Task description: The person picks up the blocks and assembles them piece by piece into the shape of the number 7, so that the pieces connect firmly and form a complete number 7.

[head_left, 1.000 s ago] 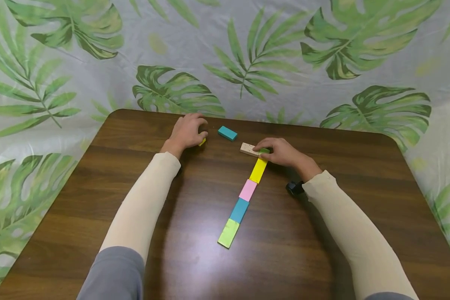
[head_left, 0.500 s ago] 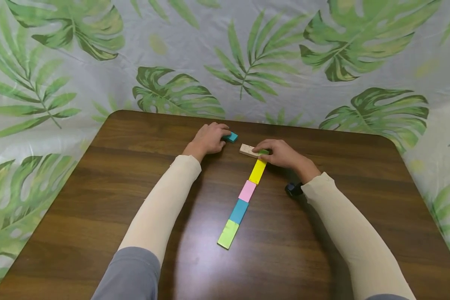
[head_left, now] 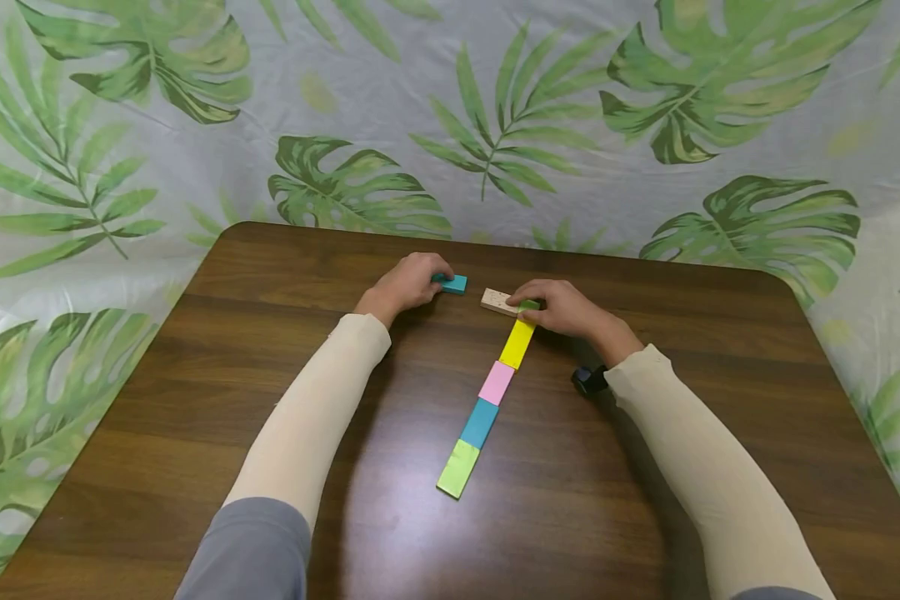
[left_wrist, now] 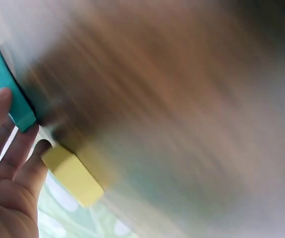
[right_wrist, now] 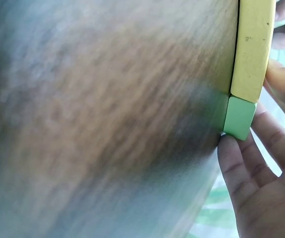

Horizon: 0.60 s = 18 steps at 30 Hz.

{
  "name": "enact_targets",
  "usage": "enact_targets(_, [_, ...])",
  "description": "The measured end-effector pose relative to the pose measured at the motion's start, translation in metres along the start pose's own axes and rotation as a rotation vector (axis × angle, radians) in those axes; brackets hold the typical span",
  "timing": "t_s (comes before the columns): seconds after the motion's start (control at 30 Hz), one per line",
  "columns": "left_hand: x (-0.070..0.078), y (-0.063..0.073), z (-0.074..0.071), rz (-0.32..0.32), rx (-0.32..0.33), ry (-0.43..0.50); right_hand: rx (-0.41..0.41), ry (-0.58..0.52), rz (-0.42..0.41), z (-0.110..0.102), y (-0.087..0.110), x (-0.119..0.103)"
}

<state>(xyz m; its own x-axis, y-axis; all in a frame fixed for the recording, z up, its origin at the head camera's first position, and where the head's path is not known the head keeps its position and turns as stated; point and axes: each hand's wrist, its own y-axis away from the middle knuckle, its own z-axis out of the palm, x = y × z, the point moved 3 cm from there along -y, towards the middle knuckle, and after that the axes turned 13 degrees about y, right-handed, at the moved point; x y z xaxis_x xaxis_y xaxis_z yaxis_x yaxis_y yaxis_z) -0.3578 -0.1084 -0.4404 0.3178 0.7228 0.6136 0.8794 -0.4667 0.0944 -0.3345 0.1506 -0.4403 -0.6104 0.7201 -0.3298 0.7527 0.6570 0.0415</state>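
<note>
In the head view my left hand (head_left: 411, 282) pinches a teal block (head_left: 454, 284) near the table's far side. The left wrist view shows the thumb on the teal block's face and fingers against its other side; a yellow block (left_wrist: 74, 176) lies at the tip of another finger. My right hand (head_left: 566, 307) holds a small green block (head_left: 528, 307) at the far end of a row, thumb on one side and fingers on the other. Its fingers overlap a plain speckled wooden block (head_left: 498, 301). Adjoining the green block is a yellow block (right_wrist: 253, 49) of the row.
Toward me the row continues with a pink block (head_left: 497, 383), a blue block (head_left: 479, 423) and a lime-green block (head_left: 458, 469), laid end to end at a slant. The brown wooden table (head_left: 270, 275) ends in front of a leaf-patterned curtain (head_left: 495, 108).
My left hand has moved right to the teal block, which is now turned and a little nearer to me. My right hand has stayed at the green block.
</note>
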Motion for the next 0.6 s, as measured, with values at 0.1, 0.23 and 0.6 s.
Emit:
enact_targets(0.1, [-0.004,0.004,-0.004,0.011,-0.014,-0.009,-0.001,0.0,-0.004,0.001,-0.001,0.0])
enact_targets(0.23, [-0.01,0.011,-0.009,0.01,-0.022,-0.042,0.005,0.003,-0.006,0.002,-0.002,0.001])
enact_targets(0.6, [-0.001,0.019,-0.005,0.13,-0.021,-0.093,0.007,0.004,0.003,0.001,-0.001,0.004])
